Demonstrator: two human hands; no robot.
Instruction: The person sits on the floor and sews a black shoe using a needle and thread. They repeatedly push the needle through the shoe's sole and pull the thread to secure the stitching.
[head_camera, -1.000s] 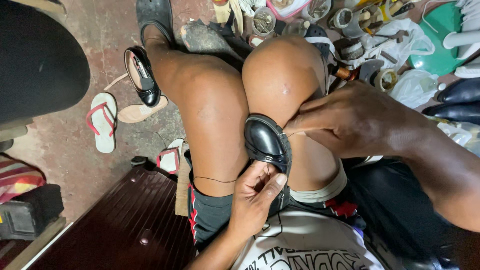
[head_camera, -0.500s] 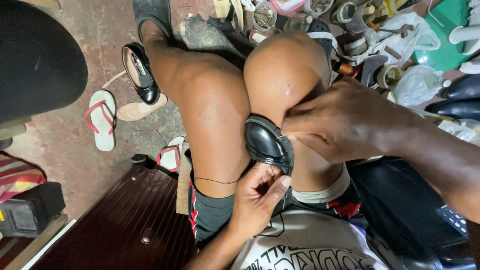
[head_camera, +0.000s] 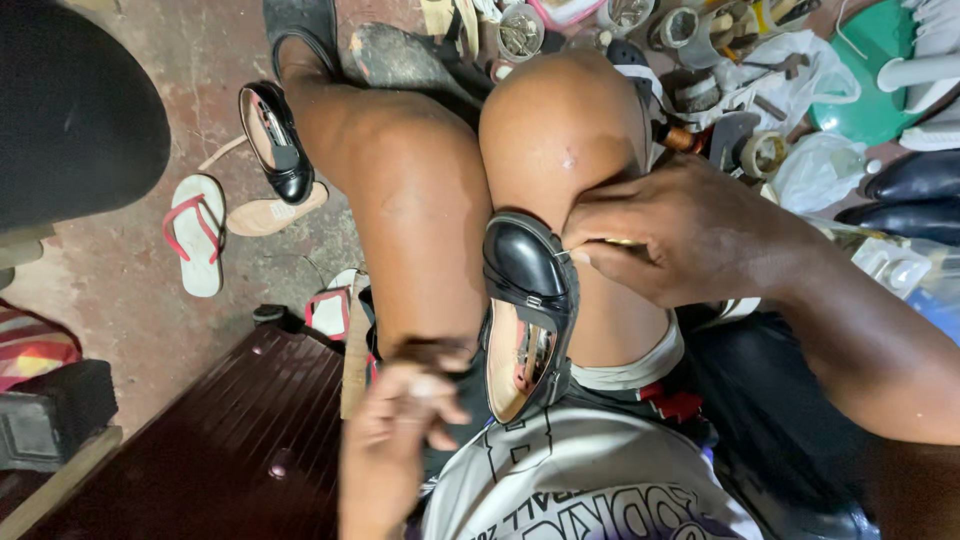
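Observation:
A glossy black shoe (head_camera: 527, 300) is clamped upright between my knees, toe pointing away, its tan insole showing. My right hand (head_camera: 680, 235) rests on my right knee with fingers pinched around a thin metal tool whose tip presses at the shoe's upper edge. My left hand (head_camera: 400, 415) is blurred, lifted off the shoe and hovering beside my left thigh with fingers loosely curled; whether it holds anything, such as a thread, cannot be made out.
A second black shoe (head_camera: 275, 140) lies on the concrete floor by a loose tan sole (head_camera: 262, 212) and a white-and-red flip-flop (head_camera: 195, 230). Tins, tape rolls, bags and tools (head_camera: 720, 60) crowd the far right. A dark wooden board (head_camera: 230, 440) sits at lower left.
My left hand has left the shoe's heel opening and pulled back down to the left, blurred. The shoe's opening is now uncovered. My right hand stays pinched at the shoe's edge.

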